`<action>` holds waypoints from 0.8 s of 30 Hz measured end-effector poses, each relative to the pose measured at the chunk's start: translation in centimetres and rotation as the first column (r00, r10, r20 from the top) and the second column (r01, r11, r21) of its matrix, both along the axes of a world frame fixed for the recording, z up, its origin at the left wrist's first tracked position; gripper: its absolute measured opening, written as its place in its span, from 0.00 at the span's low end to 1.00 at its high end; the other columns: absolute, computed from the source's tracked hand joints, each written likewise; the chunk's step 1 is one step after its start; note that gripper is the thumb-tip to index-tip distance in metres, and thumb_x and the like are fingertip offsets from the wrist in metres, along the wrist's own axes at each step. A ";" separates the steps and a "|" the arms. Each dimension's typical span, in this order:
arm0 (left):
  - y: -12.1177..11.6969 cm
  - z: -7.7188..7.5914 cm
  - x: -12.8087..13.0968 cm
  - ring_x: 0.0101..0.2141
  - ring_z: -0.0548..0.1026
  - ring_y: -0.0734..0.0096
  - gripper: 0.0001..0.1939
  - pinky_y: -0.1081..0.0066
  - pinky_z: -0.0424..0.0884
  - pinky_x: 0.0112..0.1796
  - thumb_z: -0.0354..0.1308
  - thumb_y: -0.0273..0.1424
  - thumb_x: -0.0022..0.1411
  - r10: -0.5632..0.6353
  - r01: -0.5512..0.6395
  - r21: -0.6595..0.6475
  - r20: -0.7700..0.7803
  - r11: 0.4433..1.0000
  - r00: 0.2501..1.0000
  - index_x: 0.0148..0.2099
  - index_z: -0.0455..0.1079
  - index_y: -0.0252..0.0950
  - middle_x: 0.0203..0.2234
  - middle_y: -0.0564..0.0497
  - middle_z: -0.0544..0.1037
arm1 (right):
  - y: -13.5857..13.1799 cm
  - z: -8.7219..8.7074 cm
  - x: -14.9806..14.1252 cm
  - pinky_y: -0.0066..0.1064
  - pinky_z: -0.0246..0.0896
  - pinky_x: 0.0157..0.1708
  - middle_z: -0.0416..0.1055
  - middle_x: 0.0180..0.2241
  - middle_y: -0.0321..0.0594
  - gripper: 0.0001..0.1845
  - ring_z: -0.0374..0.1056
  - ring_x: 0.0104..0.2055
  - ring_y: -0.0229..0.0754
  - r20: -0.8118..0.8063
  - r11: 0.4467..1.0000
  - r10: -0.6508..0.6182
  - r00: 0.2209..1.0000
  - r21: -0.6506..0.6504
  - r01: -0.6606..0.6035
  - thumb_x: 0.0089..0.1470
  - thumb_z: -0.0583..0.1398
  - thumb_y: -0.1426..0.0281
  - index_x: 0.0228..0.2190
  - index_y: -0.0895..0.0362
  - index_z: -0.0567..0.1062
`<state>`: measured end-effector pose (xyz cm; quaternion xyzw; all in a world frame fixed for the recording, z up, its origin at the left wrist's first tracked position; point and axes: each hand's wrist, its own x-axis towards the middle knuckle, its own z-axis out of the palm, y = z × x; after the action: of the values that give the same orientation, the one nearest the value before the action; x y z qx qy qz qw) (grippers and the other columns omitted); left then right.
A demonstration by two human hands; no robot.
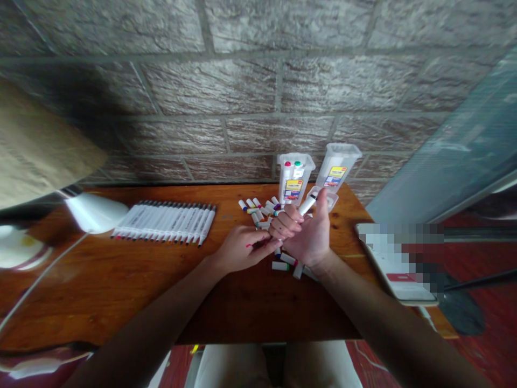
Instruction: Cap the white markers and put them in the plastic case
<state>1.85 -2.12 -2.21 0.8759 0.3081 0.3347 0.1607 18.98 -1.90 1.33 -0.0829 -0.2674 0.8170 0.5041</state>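
In the middle of the desk my right hand (305, 237) has its fingers wrapped round a white marker (308, 203), thumb raised beside it. The marker slants up to the right, with a black band near its upper end. My left hand (242, 248), which has a red mark on it, meets the right hand's fingers. Its thumb and forefinger are closed by the marker's lower end, but what lies between them is hidden. Around and beneath the hands lie several white marker caps (280, 265) with coloured ends.
A neat row of white markers (165, 222) lies to the left, beside a white lamp (95, 213). Behind the hands stand a clear case (297, 178) holding markers and another clear case (337, 164). A tablet-like device (396, 264) sits right. The brick wall (250, 81) borders the desk.
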 end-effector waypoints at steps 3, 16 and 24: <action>0.1 0.0 0.0 0.20 0.68 0.78 0.21 0.76 0.59 0.25 0.55 0.38 0.69 0.017 -0.016 0.040 -0.007 0.999 1.000 0.26 0.71 0.33 0.18 0.53 0.73 | -0.1 0.0 0.0 0.30 0.47 0.23 0.44 0.13 0.29 0.40 0.41 0.19 0.35 -0.003 1.000 0.005 1.000 0.001 -0.005 0.51 0.46 0.30 0.14 0.53 0.55; 0.0 0.0 0.0 0.20 0.68 0.79 0.19 0.76 0.58 0.24 0.55 0.36 0.69 0.022 -0.024 0.083 0.020 0.996 1.000 0.26 0.71 0.33 0.18 0.53 0.74 | -0.3 0.4 0.1 0.30 0.52 0.26 0.45 0.15 0.30 0.32 0.43 0.21 0.36 -0.029 0.999 0.027 0.999 -0.021 -0.028 0.56 0.52 0.41 0.16 0.54 0.57; -0.2 -0.1 0.0 0.22 0.71 0.75 0.16 0.75 0.61 0.26 0.56 0.38 0.68 0.093 -0.090 0.123 -0.016 0.988 0.996 0.29 0.71 0.35 0.20 0.53 0.76 | -0.3 0.3 -0.4 0.30 0.57 0.30 0.54 0.18 0.32 0.20 0.52 0.24 0.36 0.000 0.995 -0.087 0.996 -0.043 0.087 0.50 0.59 0.55 0.19 0.56 0.65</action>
<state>1.86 -2.31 -2.28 0.8727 0.3286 0.3503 0.0878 18.58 -2.18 1.64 -0.1045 -0.2454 0.8000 0.5375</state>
